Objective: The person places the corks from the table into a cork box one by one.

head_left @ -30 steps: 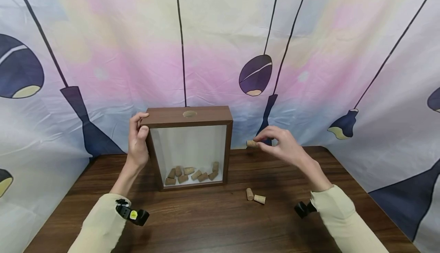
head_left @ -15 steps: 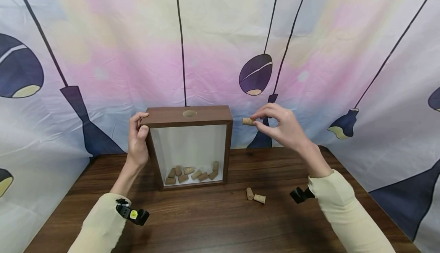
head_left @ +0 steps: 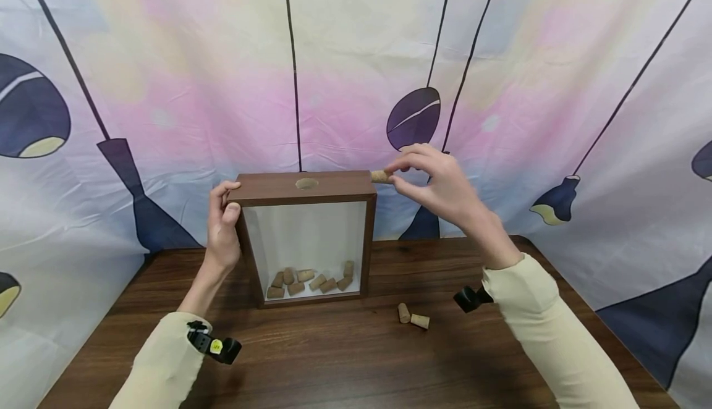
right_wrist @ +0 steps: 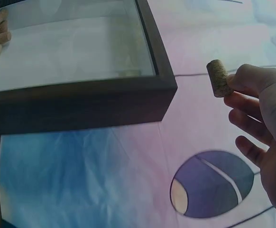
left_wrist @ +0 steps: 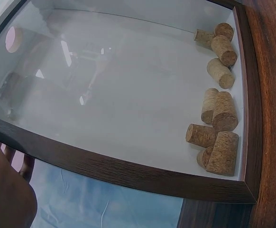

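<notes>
A brown wooden shadow box (head_left: 371,242) with a clear front stands upright on the table. Its top has a round hole (head_left: 307,183). Several corks (head_left: 296,288) lie along its floor, also visible in the left wrist view as a pile of corks (left_wrist: 223,111). My left hand (head_left: 224,230) grips the box's upper left corner, thumb on the front. Thumb and fingertips of my right hand (head_left: 436,183) pinch a single cork (head_left: 381,177) beside the box's top right corner. In the right wrist view that held cork (right_wrist: 218,78) is apart from the frame.
Two loose corks, one upright cork (head_left: 403,313) and one lying cork (head_left: 420,321), are on the wooden table (head_left: 311,359) to the right of the box. A printed cloth (head_left: 345,69) hangs close behind the table.
My right hand has risen and moved left with the cork, from beside the box to the level of its top. The left hand and the box have stayed still.
</notes>
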`<move>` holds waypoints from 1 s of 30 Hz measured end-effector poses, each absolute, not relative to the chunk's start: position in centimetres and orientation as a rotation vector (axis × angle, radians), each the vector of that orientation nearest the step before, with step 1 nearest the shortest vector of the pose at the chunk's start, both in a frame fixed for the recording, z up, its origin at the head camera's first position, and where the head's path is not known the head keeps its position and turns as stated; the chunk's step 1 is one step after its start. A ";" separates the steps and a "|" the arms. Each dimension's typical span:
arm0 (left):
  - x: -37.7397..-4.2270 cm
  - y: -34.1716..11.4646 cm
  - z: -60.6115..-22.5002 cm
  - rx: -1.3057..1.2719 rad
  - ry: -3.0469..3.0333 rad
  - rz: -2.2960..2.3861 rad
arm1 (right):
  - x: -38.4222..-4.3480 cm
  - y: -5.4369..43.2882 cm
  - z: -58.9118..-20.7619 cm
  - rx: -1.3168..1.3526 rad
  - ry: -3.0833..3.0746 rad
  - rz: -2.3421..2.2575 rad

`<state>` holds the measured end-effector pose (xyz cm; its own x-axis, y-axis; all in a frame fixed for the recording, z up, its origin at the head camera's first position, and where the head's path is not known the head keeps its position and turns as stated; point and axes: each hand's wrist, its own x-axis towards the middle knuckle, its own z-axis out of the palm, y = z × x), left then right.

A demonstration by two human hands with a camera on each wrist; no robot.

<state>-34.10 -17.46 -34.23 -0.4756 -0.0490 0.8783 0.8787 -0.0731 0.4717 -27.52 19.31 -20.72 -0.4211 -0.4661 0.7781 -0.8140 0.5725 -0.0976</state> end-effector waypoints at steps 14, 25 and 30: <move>-34.0 -17.3 -34.1 -0.893 -1.485 -1.643 | -29.4 14.2 -19.5 1.178 -2.101 0.577; -33.8 -17.2 -34.2 -0.899 -1.474 -1.640 | -29.8 10.0 -18.6 1.085 -2.368 0.372; -33.8 -17.1 -34.3 -0.921 -1.471 -1.638 | -29.8 8.6 -18.8 1.069 -2.408 0.312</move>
